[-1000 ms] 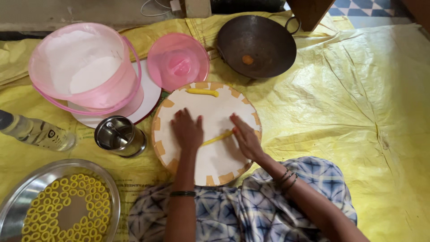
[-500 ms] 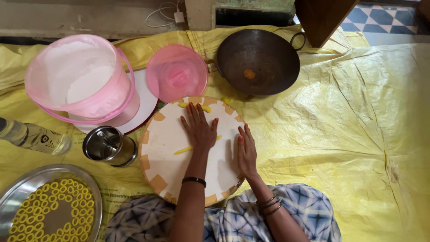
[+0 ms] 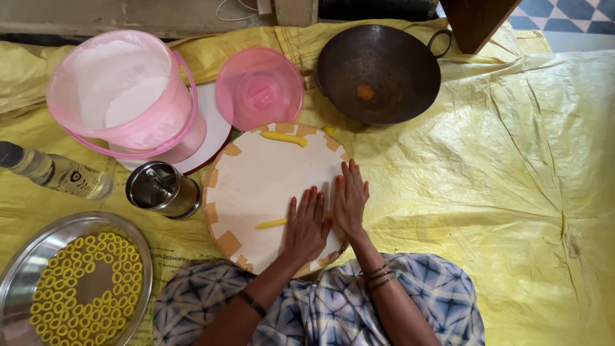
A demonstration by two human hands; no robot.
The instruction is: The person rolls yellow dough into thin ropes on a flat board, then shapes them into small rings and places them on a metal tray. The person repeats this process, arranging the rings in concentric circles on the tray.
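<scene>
A: Rolling, head view: left hand [image 3: 307, 224] and right hand [image 3: 350, 198] lie flat, fingers spread, side by side on the round board [image 3: 256, 186] at its near right edge. Neither grips anything.

B: Dough?

A: Thin yellow dough strand [image 3: 271, 223] on the board, its end under the left palm. Thicker dough piece [image 3: 284, 138] at the board's far edge.

B: Surroundings?

A: Steel tin [image 3: 161, 189] left of the board, tray of yellow rings [image 3: 77, 282] near left, dark wok [image 3: 379, 74] beyond.

B: Technique?

A: My judgement: light, even palm pressure, working outward, keeps the thickness uniform.
</scene>
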